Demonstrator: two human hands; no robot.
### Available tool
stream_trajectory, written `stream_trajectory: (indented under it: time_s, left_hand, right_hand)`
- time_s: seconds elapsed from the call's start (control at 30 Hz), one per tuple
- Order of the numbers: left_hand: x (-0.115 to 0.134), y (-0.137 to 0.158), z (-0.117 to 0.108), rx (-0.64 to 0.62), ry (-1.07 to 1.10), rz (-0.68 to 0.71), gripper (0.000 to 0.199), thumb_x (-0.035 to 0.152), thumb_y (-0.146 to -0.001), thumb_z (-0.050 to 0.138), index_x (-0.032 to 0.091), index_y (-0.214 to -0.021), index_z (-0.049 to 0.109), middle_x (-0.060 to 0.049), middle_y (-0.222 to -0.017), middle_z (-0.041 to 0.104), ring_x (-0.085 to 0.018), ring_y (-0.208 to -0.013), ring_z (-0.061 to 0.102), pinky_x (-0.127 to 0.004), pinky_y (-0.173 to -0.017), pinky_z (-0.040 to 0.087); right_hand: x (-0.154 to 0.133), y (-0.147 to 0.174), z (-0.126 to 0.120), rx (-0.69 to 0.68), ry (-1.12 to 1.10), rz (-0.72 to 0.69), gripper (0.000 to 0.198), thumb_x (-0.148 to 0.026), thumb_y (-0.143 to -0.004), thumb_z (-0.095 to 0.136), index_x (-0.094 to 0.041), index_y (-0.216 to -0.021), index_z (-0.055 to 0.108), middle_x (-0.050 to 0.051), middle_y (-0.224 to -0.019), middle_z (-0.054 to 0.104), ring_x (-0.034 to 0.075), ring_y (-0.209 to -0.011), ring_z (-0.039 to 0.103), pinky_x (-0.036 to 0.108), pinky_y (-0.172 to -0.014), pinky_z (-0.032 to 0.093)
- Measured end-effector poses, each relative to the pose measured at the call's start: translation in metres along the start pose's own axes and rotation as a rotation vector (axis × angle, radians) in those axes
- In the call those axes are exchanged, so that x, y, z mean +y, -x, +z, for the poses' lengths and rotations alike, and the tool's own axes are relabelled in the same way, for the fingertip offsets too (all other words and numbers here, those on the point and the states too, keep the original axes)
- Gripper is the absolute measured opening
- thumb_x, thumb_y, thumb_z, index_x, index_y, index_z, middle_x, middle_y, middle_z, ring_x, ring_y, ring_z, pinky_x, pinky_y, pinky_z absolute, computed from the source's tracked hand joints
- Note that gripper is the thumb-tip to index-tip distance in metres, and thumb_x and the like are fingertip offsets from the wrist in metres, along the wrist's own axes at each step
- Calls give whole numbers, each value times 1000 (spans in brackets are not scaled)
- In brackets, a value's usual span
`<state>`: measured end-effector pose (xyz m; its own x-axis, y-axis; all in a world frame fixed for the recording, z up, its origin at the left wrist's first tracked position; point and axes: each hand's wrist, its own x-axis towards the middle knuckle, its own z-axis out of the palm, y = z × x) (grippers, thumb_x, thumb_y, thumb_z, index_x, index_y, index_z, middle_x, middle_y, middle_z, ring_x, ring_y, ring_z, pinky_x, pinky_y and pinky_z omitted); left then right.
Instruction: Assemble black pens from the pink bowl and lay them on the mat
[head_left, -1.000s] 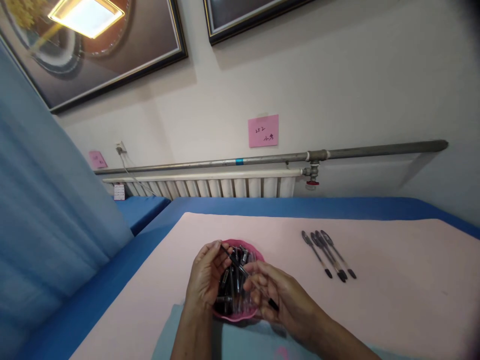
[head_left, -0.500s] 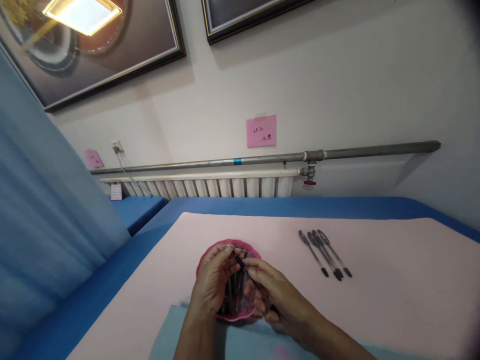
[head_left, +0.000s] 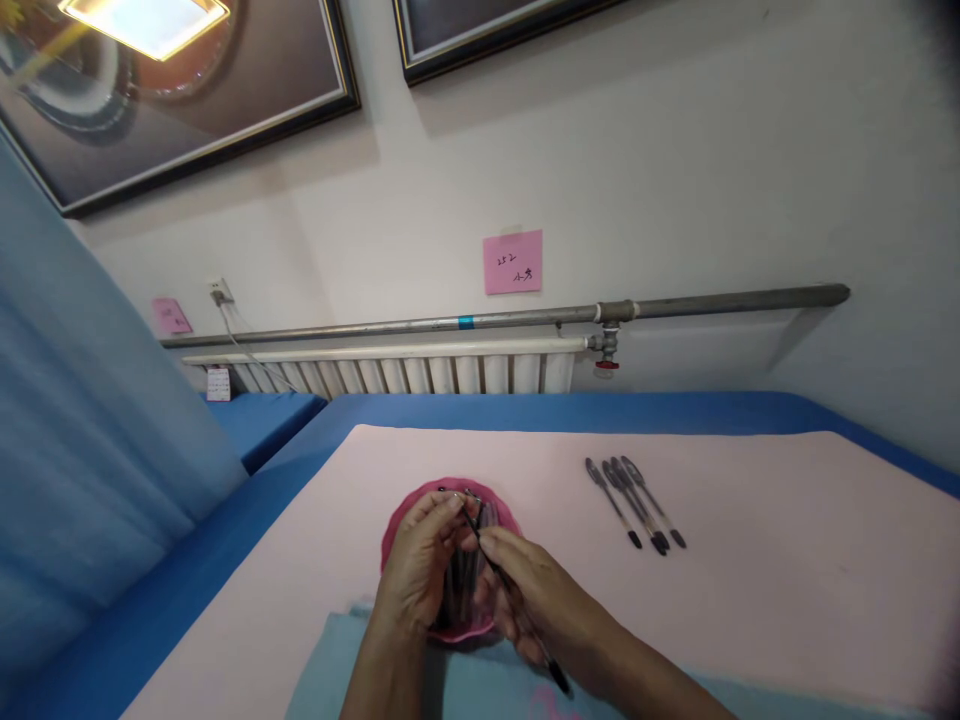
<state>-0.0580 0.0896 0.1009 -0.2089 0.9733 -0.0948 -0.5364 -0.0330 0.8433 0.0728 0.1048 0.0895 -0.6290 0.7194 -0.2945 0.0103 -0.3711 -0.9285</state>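
Note:
Both of my hands are over a pink scalloped basket (head_left: 388,532) holding several dark pen parts and clear tubes. My right hand (head_left: 536,590) is closed around a pen (head_left: 556,674), which slants with its black end low and to the right. The pen's upper end reaches the fingertips of my left hand (head_left: 424,550), closed in a pinch there; a small shiny bit shows at the tips. Fingers hide part of the pen. To the right, several pens (head_left: 637,503) with black ends lie side by side on the pink sheet (head_left: 780,560).
A light-blue cloth (head_left: 322,660) lies under my forearms at the near edge. The pink sheet covers a blue bed (head_left: 570,410). Behind stand a white radiator (head_left: 442,375) and a metal pipe (head_left: 720,304). A blue curtain (head_left: 90,450) hangs at left.
The pen in my right hand now points further down and right, its black end showing below the hand. My right hand has shifted slightly down-left; the whole view has drifted a little.

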Motion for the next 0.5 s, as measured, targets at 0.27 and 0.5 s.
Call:
stream_trajectory:
  time_s: [0.27,0.5]
  left_hand:
    - [-8,5,11,-41,10,-22,18,22,-63,74,11,-73,62,-4,-74,67,-10,-65,60,-20,-62,46]
    - [-9,0,9,80,146,40,21,23,-63,74,12,-72,60,-3,-68,66,-12,-65,62,-23,-63,49]
  right_hand:
    - [-7,3,5,111,-75,-149,16,-30,-79,44,-19,-66,44,-8,-51,45,2,-31,29,13,-29,22]
    - [2,0,3,165,61,-151,18,-27,-77,42,-21,-61,42,-8,-46,40,3,-30,25,16,-29,16]
